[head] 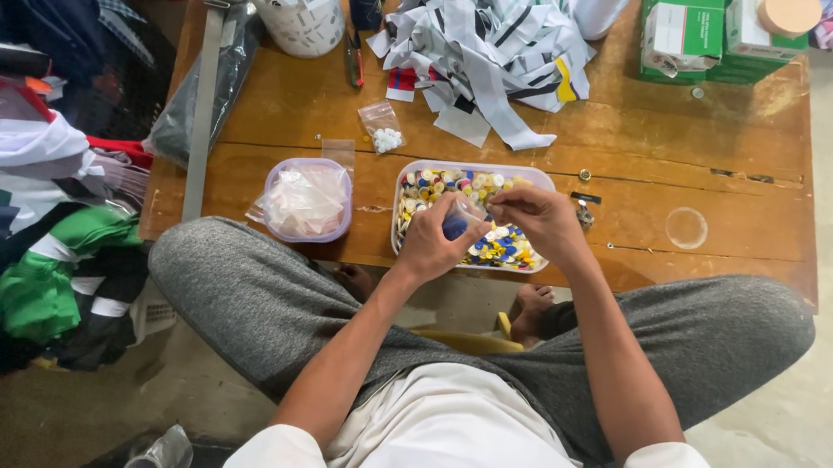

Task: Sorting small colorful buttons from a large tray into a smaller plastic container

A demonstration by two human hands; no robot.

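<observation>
Seated at a low wooden table [276,116], a person's left hand [433,241] closes around a small clear bag [466,211] while the right hand [538,218] pinches at its mouth, both directly above a tray of coloured buttons [421,182]; fabric strips [489,40] lie beyond.

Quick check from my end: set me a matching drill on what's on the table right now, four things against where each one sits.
Things:
1. Tray of coloured buttons
2. Round tub with plastic bags
3. Green boxes
4. Small bag of white buttons

Places:
A. Far right corner of the wooden table
B. Under the left hand and right hand
C. Just left of the tray
D. Mid-table, in front of the pile of fabric strips

Pairs: 1-B, 2-C, 3-A, 4-D
</observation>
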